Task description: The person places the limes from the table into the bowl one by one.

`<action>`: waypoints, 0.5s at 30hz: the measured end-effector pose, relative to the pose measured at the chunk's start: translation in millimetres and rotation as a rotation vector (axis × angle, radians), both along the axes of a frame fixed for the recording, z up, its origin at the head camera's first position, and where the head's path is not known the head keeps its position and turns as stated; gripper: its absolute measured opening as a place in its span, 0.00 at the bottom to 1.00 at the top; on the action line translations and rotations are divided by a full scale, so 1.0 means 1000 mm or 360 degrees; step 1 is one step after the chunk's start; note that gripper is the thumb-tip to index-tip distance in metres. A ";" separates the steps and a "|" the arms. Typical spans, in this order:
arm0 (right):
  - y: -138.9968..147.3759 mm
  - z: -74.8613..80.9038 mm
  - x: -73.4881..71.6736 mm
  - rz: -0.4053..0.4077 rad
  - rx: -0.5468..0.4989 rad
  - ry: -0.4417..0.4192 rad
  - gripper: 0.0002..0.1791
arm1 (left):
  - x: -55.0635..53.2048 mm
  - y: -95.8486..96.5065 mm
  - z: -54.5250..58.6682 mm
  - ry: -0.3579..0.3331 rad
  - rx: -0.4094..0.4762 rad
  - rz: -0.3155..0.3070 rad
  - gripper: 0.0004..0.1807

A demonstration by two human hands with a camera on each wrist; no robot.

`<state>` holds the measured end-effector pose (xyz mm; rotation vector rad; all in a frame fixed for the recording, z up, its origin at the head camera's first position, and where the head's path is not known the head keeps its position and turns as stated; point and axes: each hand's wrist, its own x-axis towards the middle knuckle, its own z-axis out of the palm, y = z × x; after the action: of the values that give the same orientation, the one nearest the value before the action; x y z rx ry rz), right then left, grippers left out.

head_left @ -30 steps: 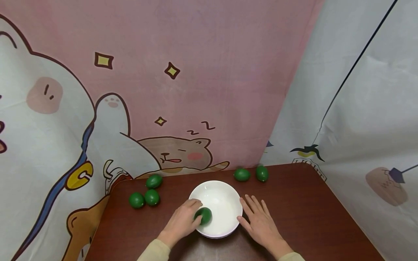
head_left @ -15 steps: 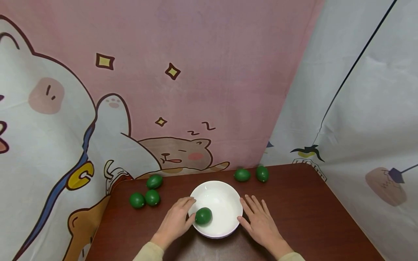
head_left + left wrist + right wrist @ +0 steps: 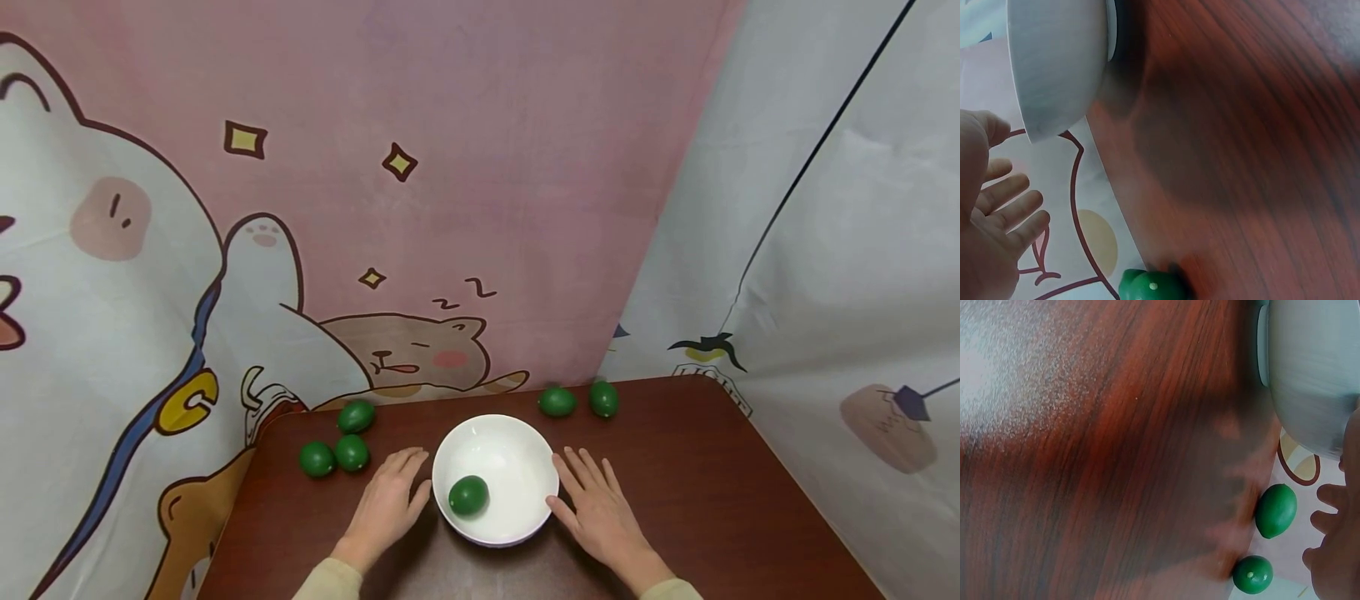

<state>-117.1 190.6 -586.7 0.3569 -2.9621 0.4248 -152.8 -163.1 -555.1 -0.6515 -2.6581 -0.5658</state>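
We see a white bowl standing upright on a red-brown table. Inside it lies one green fruit, on the side near the left hand and close to the person. The left hand holds nothing; its fingers are stretched out and a bit loose, and it is just beside the bowl. From the head view, we can spot a little gap between its thumb and the bowl. The right hand is on the bowl's other side, with its fingers long and spread. We see its thumb and first finger right at the rim, and they look like they touch it, but they are not wrapped around it. We count five more green fruits on the table. Three sit in a bunch past the left hand: a back fruit, a middle fruit and an outer fruit. Two sit side by side near the far edge, past the right hand: a sideways fruit and a corner fruit. At the wrists we see pale yellow sleeves. Behind the table we see a big cloth, mostly pink and white, with a large white animal, a sleepy brown animal and yellow stars on it.
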 end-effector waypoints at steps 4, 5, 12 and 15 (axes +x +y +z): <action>0.000 -0.001 0.000 -0.0007 -0.0002 -0.0011 0.38 | -0.001 -0.005 -0.001 0.0002 0.0014 0.0057 0.23; 0.000 -0.001 0.000 -0.0006 -0.0004 -0.0009 0.38 | -0.001 -0.006 -0.001 0.0003 0.0021 0.0070 0.23; 0.000 0.000 0.001 0.0001 -0.0018 -0.0002 0.39 | -0.005 -0.014 -0.004 -0.0013 0.0004 0.0185 0.23; 0.000 0.000 0.001 0.0003 -0.0022 -0.0002 0.39 | -0.007 -0.018 -0.005 -0.0012 0.0012 0.0237 0.23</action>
<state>-116.4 191.0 -587.1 0.3579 -2.9588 0.4458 -160.1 -180.7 -559.8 -0.4450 -2.6816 -0.5373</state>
